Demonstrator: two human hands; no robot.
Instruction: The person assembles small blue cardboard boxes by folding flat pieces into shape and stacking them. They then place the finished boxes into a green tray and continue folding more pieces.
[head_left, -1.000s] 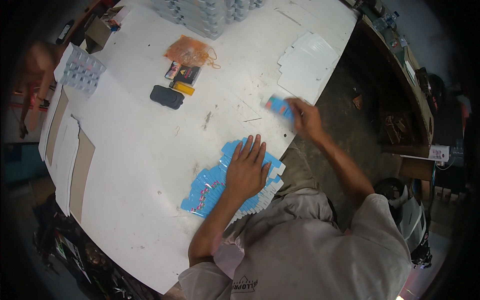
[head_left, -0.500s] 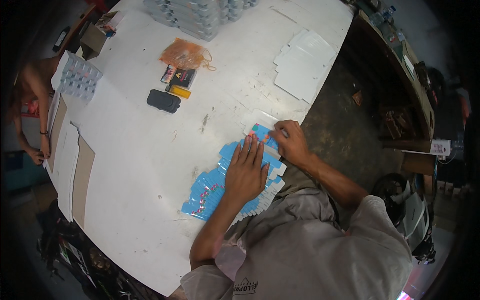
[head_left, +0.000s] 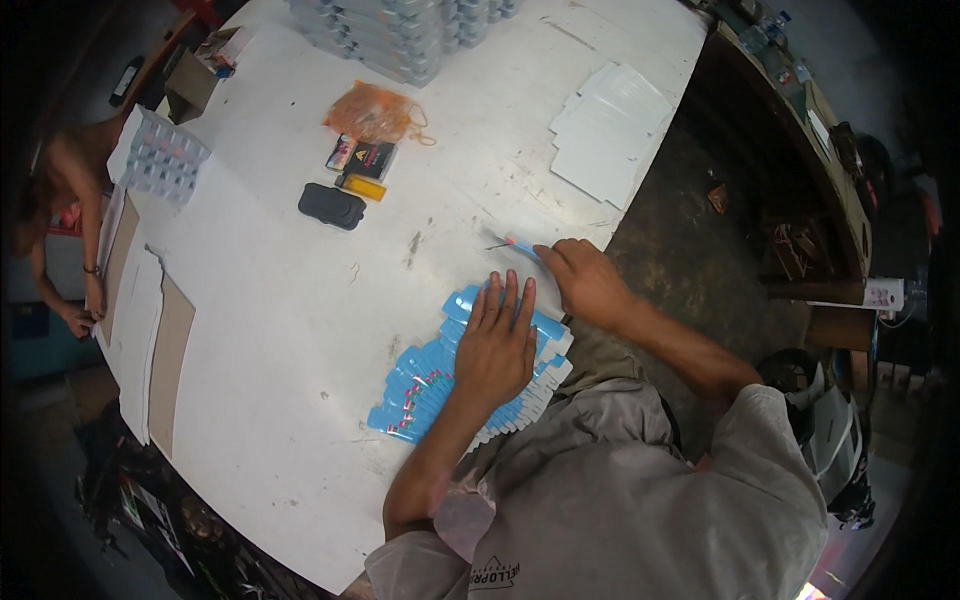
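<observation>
Flat blue printed carton blanks (head_left: 408,392) with white tabs lie fanned out in an overlapping row at the table's near edge. My left hand (head_left: 497,345) rests flat on the fan, fingers stretched out and pointing away from me. Just right of it, my right hand (head_left: 590,285) is closed on a single blue carton blank (head_left: 522,246). That blank is tilted up almost edge-on, its far end slightly blurred. The fingertips of my right hand are partly hidden behind the hand.
White flat blanks (head_left: 612,135) lie in a pile by the right table edge. Farther back are an orange plastic bag (head_left: 370,112), small boxes (head_left: 370,158), a yellow lighter (head_left: 363,187) and a black case (head_left: 331,205). Grey moulded trays (head_left: 380,40) stand stacked. At left, a co-worker's hands (head_left: 85,310) touch cardboard (head_left: 172,350).
The blank in my right hand has gone from lying nearly flat beside my left fingertips to standing tilted, edge-on. My left hand remains flat on the fan.
</observation>
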